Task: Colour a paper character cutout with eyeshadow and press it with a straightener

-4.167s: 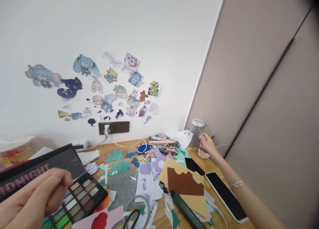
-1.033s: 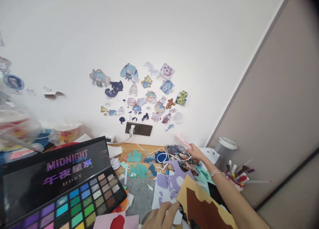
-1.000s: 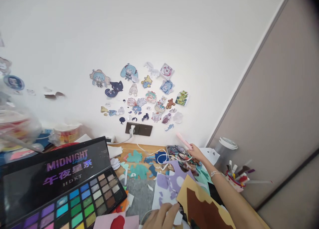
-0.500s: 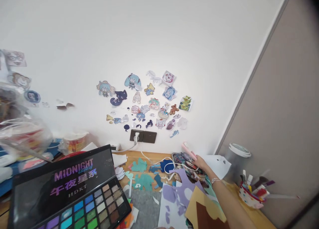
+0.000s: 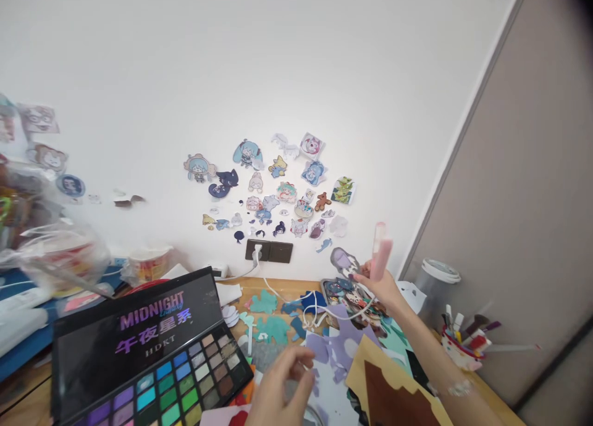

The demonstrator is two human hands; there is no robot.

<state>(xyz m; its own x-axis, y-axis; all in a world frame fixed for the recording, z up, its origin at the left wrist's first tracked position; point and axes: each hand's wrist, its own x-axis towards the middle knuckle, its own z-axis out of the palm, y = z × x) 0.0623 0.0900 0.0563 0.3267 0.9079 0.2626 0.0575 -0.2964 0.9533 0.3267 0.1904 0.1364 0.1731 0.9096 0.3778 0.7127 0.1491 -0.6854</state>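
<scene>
Far to the left of the eyeshadow palette, a clear plastic bag is bunched around a printed bowl; what the bowl holds is blurred. Just behind the palette's raised lid stands a paper noodle cup, its inside out of sight. The palette itself lies open on the desk, with rows of coloured pans showing.

Right of the palette's near corner hovers the left hand, fingers curled in and the thumb close to the fingertips. I cannot tell whether it pinches anything. It hangs over teal paper cut-outs and a lilac sheet.

Further right of the palette, and higher, the right hand is lifted off the desk. Its fingers are clamped on a pink tube, which stands nearly upright. A grey-purple sticker cut-out sits at the fingertips on the side towards the palette. Below this hand lies a heap of printed stickers.

Farthest right of the palette stand a clear lidded jar, contents not readable, and nearer, a spotted cup stuffed with pens and brushes.
</scene>
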